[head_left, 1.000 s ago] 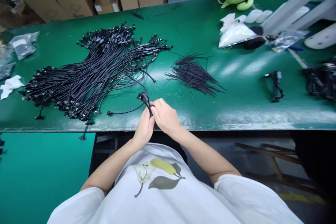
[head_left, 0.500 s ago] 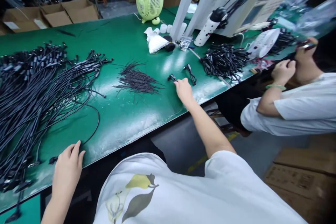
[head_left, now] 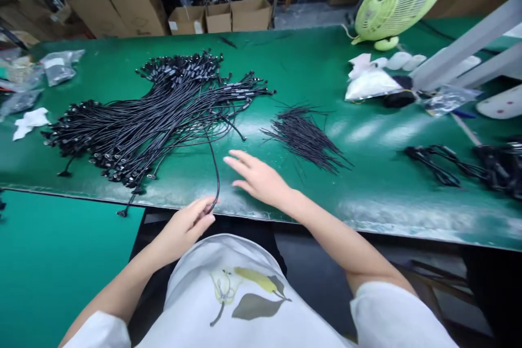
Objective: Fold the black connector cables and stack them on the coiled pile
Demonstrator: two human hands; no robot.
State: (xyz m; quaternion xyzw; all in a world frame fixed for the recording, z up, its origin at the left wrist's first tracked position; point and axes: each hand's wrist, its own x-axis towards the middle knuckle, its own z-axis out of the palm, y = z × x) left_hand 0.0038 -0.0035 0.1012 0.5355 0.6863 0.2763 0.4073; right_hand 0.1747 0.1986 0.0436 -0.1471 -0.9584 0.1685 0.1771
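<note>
Near the front edge of the green table [head_left: 322, 201], my left hand [head_left: 185, 231] is closed round a black cable [head_left: 216, 174]. That cable curves up towards a large heap of black cables [head_left: 142, 125], which have plugs at both ends. My right hand [head_left: 261, 176] hovers just right of the held cable, fingers spread and nothing in it. Beyond it lies a loose bunch of thin black ties or wires [head_left: 308, 138]. Farther right on the table are coiled black cables [head_left: 436, 163].
At the back right stands a green fan [head_left: 399, 0], with a white plastic bag [head_left: 371, 84] in front of it. Grey posts [head_left: 473, 43] rise at the right. Clear bags [head_left: 61, 68] lie at the far left, and cardboard boxes [head_left: 218, 17] stand behind the table.
The view has turned left. My right hand has let go of a coiled cable on the right and come back beside my left hand. My left hand has picked up the black cable.
</note>
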